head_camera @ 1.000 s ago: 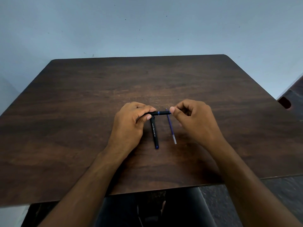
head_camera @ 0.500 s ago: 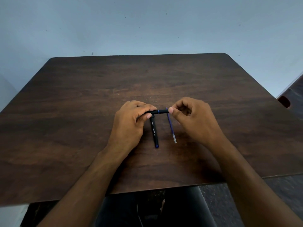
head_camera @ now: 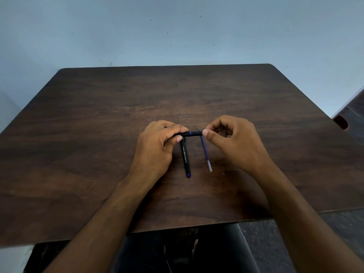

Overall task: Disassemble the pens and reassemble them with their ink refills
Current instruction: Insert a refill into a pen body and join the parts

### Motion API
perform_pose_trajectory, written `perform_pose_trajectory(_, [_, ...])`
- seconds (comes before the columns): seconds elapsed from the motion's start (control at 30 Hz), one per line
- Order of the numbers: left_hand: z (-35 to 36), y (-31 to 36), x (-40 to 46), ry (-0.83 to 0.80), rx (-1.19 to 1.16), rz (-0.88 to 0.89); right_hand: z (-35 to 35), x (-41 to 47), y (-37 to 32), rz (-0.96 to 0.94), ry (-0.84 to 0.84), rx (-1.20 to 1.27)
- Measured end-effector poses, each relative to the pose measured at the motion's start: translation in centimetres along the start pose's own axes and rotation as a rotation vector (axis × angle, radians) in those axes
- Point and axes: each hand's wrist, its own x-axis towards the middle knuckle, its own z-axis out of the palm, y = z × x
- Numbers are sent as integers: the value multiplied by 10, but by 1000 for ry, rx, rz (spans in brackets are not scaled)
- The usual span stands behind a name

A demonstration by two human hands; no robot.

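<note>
Hands meet over the middle of a dark wood-grain tabletop (head_camera: 98, 154), both working one short black pen piece (head_camera: 192, 133) that's held sideways, level, just above the surface. That piece has a thin blue ring near its middle. The left hand (head_camera: 157, 148) has its fingers (head_camera: 178, 139) curled around the left end, thumb tucked under, so it's a proper grip. The right hand (head_camera: 234, 140) pinches the right end between thumb tip and index finger, the other fingers bunched up loosely behind. Right below the held piece, a second black pen barrel (head_camera: 185, 157) lies flat on the tabletop, pointing toward the person, with white "OCTANE" lettering along it and a blue tip at the near end; its far end sits right under the held piece, and I can't tell if they actually touch. Just to the right of that lies a thin ink refill (head_camera: 205, 152), blue along most of its length and clear at the near end, roughly parallel to the barrel and slightly apart from it. Its far tip pokes up next to the right thumb. Behind the tabletop is a plain pale blue wall (head_camera: 177, 32) with a few small specks.
</note>
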Motion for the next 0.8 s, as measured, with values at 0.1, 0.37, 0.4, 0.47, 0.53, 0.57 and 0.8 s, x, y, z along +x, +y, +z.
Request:
perform_pose_trajectory(0.1, [1,0,1,0,4,12,2,1,1,-12,-11,-45])
perform_pose_trajectory(0.37, [2,-2,0,-11,13,10,11,2,3,45,-16,-20])
perform_pose_trajectory(0.4, [2,-3,0,-6,11,9,11,2,3,60,-21,-1])
perform_pose_trajectory(0.47, [1,-4,0,-4,19,6,8,2,4,45,-15,-5])
perform_pose_trajectory(0.53, [0,-4,0,-5,20,6,4,1,4,4,-14,3])
perform_pose_trajectory(0.57, [1,-4,0,-6,18,5,3,0,4,-6,-13,12])
perform_pose_trajectory(0.8, [2,-3,0,1,13,13,6,2,4,-31,-8,-47])
